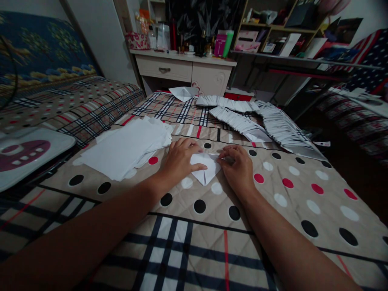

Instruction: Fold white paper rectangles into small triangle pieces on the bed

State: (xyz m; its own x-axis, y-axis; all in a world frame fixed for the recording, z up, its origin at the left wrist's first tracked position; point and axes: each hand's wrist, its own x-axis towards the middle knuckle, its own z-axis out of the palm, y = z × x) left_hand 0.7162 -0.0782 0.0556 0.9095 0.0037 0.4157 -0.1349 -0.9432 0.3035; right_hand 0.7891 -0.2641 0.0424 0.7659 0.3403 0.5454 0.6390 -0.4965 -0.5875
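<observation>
A folded sheet of white paper [206,171], its near end tapering to a point with a crease down the middle, lies on the bedspread between my hands. My left hand [182,157] holds its left side, thumb laid across the top and fingers curved at the far left edge. At the right corner, my right hand [238,163] pinches the paper between thumb and fingertips. Left of my left hand is a loose stack of flat white sheets [124,147]. Farther off, long rows of folded white papers [285,127] stand packed together on the bed.
The bedspread [200,238] has dots and plaid bands. Near the far edge lies another folded paper [183,93]. At left sits a white and purple flat-topped object [33,151]. Behind the bed stand a white drawer cabinet [169,68] and cluttered shelves [275,28].
</observation>
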